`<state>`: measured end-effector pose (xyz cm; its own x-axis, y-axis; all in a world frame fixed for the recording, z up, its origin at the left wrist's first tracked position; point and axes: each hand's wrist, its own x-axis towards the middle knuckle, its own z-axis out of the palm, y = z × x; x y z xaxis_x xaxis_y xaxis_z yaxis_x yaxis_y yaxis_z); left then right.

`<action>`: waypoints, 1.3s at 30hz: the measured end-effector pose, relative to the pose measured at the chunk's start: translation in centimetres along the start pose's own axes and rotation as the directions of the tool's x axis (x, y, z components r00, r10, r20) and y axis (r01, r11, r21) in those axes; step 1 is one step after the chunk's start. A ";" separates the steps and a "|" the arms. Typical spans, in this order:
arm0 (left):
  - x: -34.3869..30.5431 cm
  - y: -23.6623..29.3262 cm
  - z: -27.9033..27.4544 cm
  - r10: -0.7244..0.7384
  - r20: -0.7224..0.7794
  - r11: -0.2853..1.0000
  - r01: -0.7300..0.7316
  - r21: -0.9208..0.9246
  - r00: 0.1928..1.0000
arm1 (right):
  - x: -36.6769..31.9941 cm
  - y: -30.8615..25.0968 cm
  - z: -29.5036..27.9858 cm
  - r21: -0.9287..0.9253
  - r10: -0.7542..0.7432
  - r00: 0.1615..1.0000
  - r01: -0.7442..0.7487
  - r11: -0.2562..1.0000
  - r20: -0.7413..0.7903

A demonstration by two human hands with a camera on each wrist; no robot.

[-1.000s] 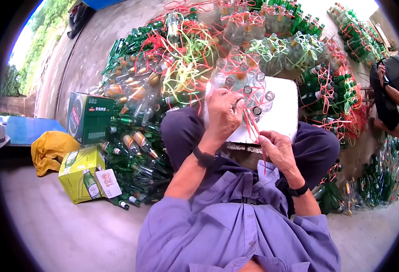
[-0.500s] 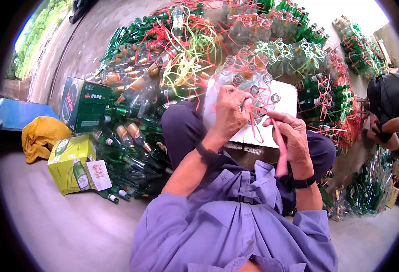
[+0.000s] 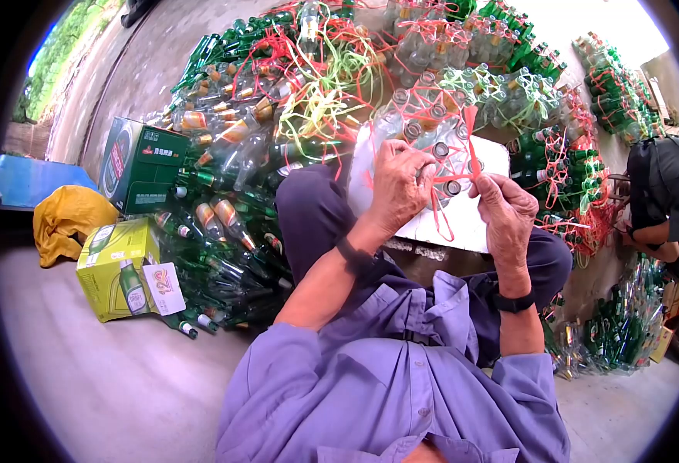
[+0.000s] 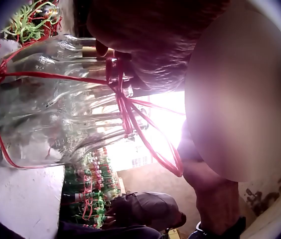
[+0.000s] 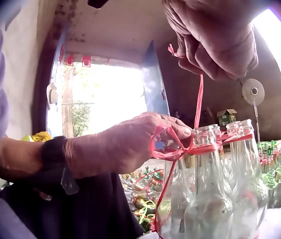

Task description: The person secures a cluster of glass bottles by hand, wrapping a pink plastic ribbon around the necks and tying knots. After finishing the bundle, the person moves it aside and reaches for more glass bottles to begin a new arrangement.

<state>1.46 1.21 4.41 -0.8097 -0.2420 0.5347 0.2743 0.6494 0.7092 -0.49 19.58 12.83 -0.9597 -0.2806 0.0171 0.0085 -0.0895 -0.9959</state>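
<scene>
A bundle of clear glass bottles [image 3: 440, 131] stands on a white block [image 3: 361, 166] in front of the person's crossed legs. Red plastic twine [image 5: 200, 149] runs round the bottle necks, and another turn binds the bodies lower down in the left wrist view. The left hand [image 3: 401, 185] pinches the twine beside the nearest necks, where a loop [image 4: 165, 154] hangs out. Between thumb and fingers the right hand [image 3: 507, 216] holds the twine's free end; in the right wrist view this strand is drawn upward from the necks to the hand.
Loose green and clear bottles [image 3: 224, 270] lie heaped at the left, beside a green carton [image 3: 146, 166], a yellow-green carton [image 3: 116, 270] and a yellow cloth [image 3: 69, 224]. Tangled pale-green twine [image 3: 324, 108] covers bottles ahead. Tied bundles [image 3: 540, 100] stand behind and right; another person [image 3: 663, 193] is at far right.
The right hand has moved up and to the right, and its twine end, which hung below the hand, now points up past it. The left hand stays at the necks.
</scene>
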 end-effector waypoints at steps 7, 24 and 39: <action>0.0 -0.2 0.2 0.012 -0.009 1.000 -0.012 -0.005 1.000 | 0.8 0.3 -0.6 -0.124 -0.069 0.995 0.060 0.990 -0.076; 0.2 0.0 0.1 0.031 -0.033 0.999 -0.032 -0.009 0.999 | 0.6 -1.4 0.4 -0.594 -0.060 0.998 0.031 0.804 -0.029; 0.2 0.3 -0.9 0.089 0.165 0.994 -0.098 0.045 0.982 | 2.5 0.0 -0.3 -0.759 -0.181 0.981 0.069 0.648 -0.066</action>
<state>1.84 0.72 5.16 -0.8567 -0.0608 0.5123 0.3283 0.7017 0.6323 -3.01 19.17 12.84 -0.9617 -0.1958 0.1916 -0.2735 0.6477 -0.7111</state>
